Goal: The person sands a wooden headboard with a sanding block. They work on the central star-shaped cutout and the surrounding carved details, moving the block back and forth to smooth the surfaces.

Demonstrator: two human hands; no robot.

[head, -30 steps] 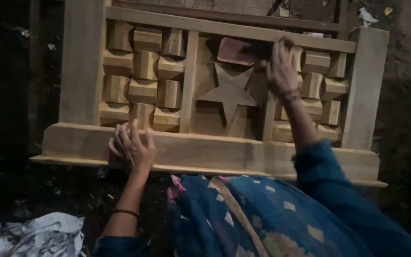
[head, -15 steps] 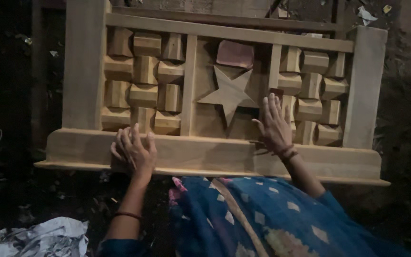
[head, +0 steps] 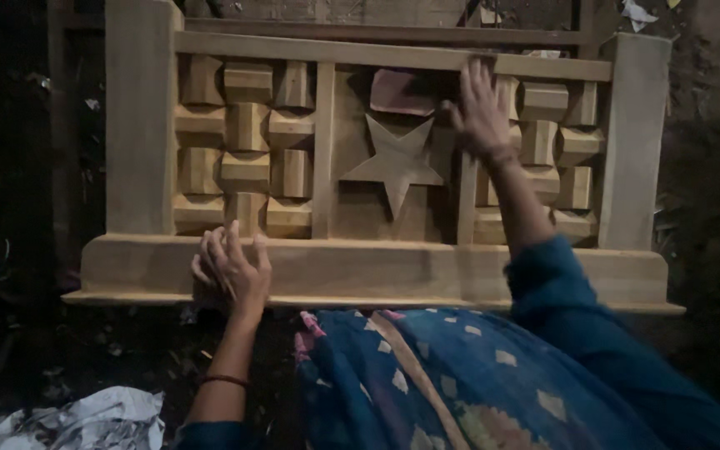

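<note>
Carved pale wooden panel, a frame with two thick posts, a top rail and a heavy moulded base rail, lies flat on a dark, littered floor just ahead of the person, who wears blue patterned cloth. A raised five-pointed wooden star sits in the middle bay, with a grid of bevelled wooden blocks to its left and a matching grid to its right. The left hand rests on the front edge of the base rail, fingers loosely spread and curled over the wood, holding nothing and seeming to steady the piece. The right hand reaches far up to the slender upright between the star bay and the right blocks, near the top rail, palm down with fingers spread and pressed flat; whether anything lies under the palm cannot be told. A worn reddish-pink sheet, probably sandpaper, lies in the recess just above the star, close to the right hand but apart from it. Crumpled grey-white paper lies on the floor at lower left. Judging by the flat pressing hand, the step in hand looks like rubbing or smoothing the upright; the next move calls for firm, even pressure along the grain while the left hand keeps the panel from sliding.
</note>
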